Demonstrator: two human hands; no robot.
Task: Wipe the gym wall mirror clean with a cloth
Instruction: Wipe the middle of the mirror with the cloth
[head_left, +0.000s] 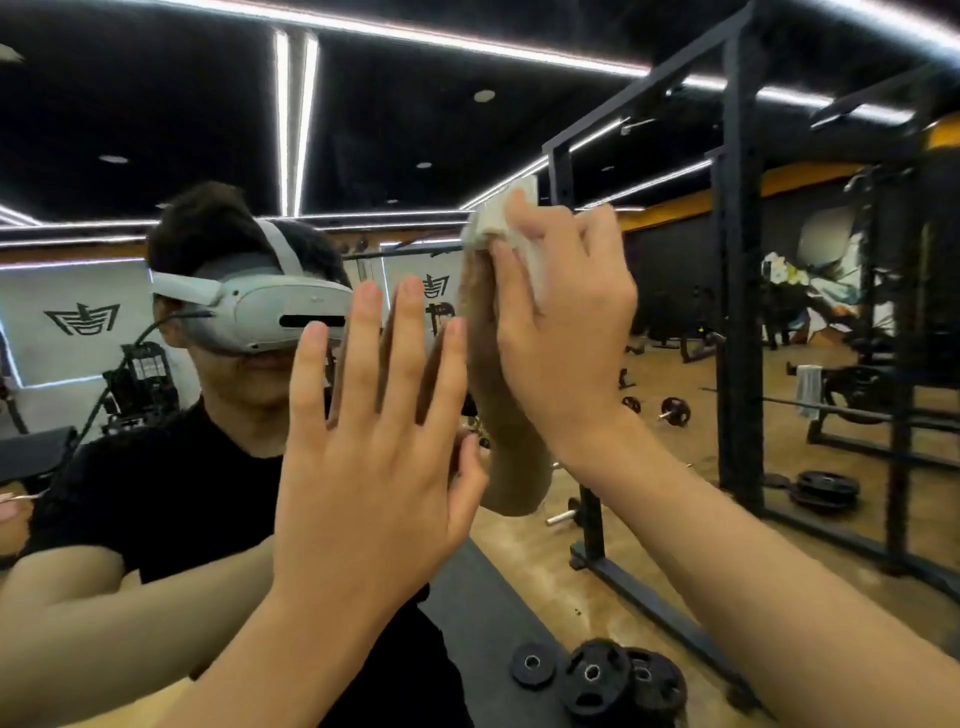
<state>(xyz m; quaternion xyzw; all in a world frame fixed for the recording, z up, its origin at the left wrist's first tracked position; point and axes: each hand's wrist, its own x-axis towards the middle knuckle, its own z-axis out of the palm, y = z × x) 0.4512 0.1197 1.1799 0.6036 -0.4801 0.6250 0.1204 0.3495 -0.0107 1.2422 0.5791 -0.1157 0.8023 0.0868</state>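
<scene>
Two hands: both raised to the large gym wall mirror (675, 493), which fills the view.
Left hand (374, 441): near centre, flat on the glass, fingers straight and spread; it holds nothing.
Right hand (561, 322): higher and to the right, fingers extended, pressing a small crumpled white cloth (498, 221) onto the glass.
Cloth position: trapped between right fingers and mirror, its upper edge showing above the fingertips.
Progress: wiping judged under way. No smears or streaks discernible, so cleaned and remaining areas cannot be told apart.
</scene>
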